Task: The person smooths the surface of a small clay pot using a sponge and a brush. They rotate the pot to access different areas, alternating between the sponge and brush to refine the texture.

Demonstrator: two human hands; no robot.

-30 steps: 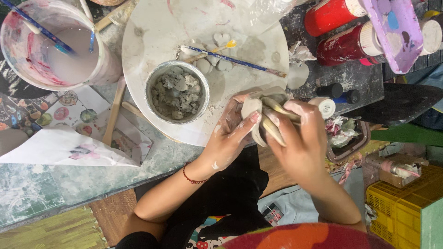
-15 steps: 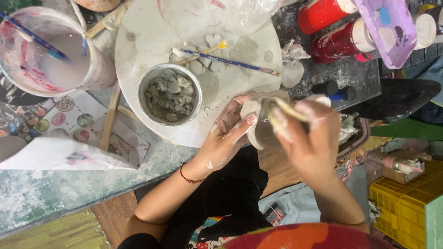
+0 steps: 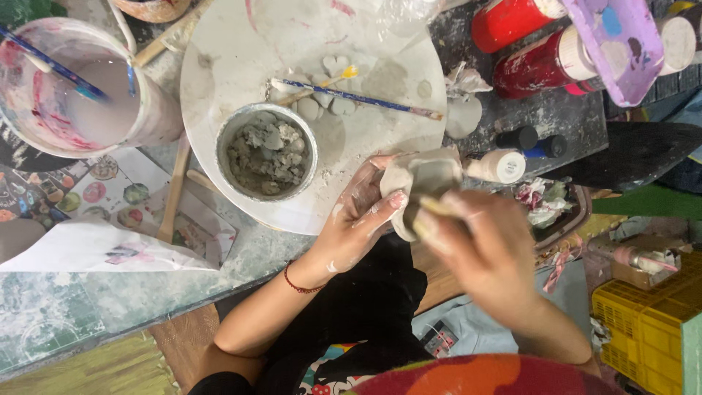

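Clay-smeared, the left hand cups a small pale clay piece, fingers wrapped round its side. Right hand, blurred, presses against the same piece from the near side with a thin tool caught in its curled fingers; the piece sits between both hands, just above the near edge of the round white board. Beside the left hand stands a metal bowl of lumpy grey clay. Farther on, a blue-handled paintbrush lies across small flattened clay shapes. Left of the board, a paint-stained plastic tub holds cloudy pinkish water and brushes; wooden sticks lean near it. Right of the board lie red paint bottles and a purple palette. Underneath, the counter is mottled, stained and partly covered with printed paper.
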